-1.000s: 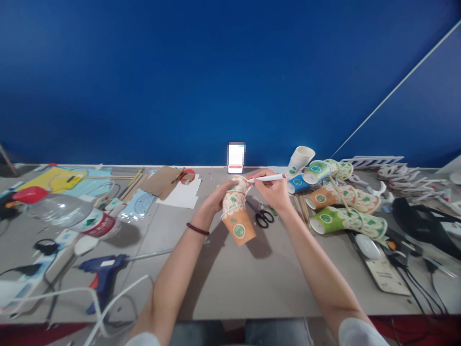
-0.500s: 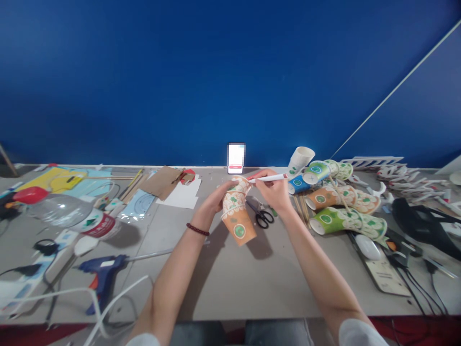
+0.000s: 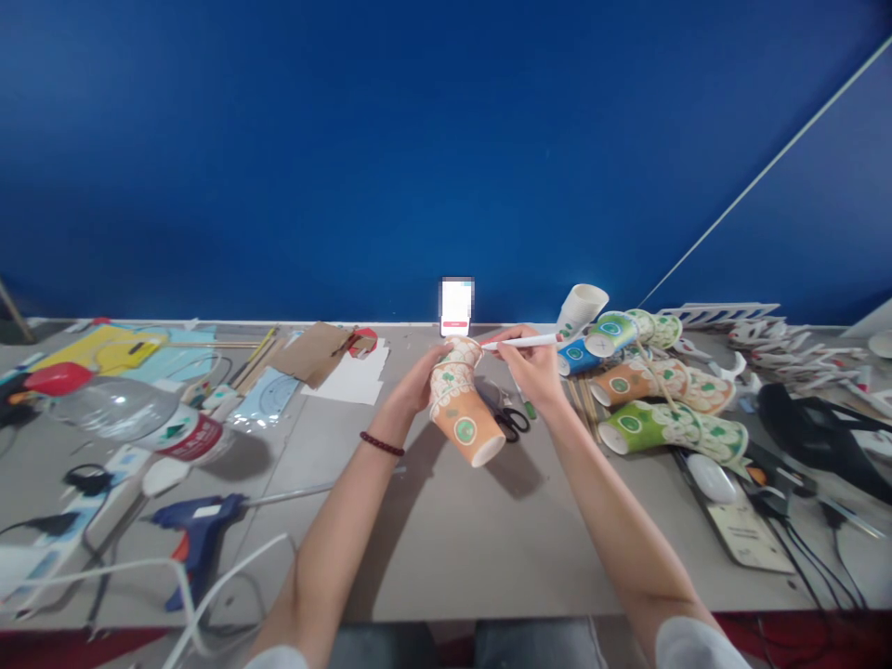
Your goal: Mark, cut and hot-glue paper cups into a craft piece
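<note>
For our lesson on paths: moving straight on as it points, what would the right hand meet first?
Likely, white pen leading, the stacked orange patterned paper cups held by the left hand; depth is unclear.

Cluttered grey table (image 3: 446, 557), scissors (image 3: 514, 424) atop.

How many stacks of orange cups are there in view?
2. The held stack is in the left hand; the table stack lies at the right, beyond a green stack. Cups overlap there, so more may be hidden.
</note>
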`<state>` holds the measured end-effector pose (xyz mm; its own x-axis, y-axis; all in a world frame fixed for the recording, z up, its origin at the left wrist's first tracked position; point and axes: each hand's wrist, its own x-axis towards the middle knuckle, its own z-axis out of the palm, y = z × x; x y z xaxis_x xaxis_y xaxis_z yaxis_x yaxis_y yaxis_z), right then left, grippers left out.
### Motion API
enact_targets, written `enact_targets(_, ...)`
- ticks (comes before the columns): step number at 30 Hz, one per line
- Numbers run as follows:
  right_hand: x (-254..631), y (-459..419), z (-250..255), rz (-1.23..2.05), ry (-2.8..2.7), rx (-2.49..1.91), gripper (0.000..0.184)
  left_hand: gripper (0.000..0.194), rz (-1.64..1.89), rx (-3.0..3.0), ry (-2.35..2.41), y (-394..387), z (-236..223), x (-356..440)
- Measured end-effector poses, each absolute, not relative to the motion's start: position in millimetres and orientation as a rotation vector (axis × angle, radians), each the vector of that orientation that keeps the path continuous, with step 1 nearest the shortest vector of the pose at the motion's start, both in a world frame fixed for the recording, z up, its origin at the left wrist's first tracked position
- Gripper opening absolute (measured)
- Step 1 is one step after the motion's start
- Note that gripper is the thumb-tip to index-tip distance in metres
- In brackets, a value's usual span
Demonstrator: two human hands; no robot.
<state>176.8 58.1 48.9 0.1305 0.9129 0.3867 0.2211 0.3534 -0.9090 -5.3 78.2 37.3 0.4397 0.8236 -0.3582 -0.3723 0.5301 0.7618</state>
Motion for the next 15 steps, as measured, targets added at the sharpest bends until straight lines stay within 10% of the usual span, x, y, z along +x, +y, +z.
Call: enact_targets(15, 173.3, 56.6, 48.6, 0.707, -1.423, -1.144, 0.009, 0.034, 0.77, 0.7, 0.82, 79.6, 32.4, -2.1)
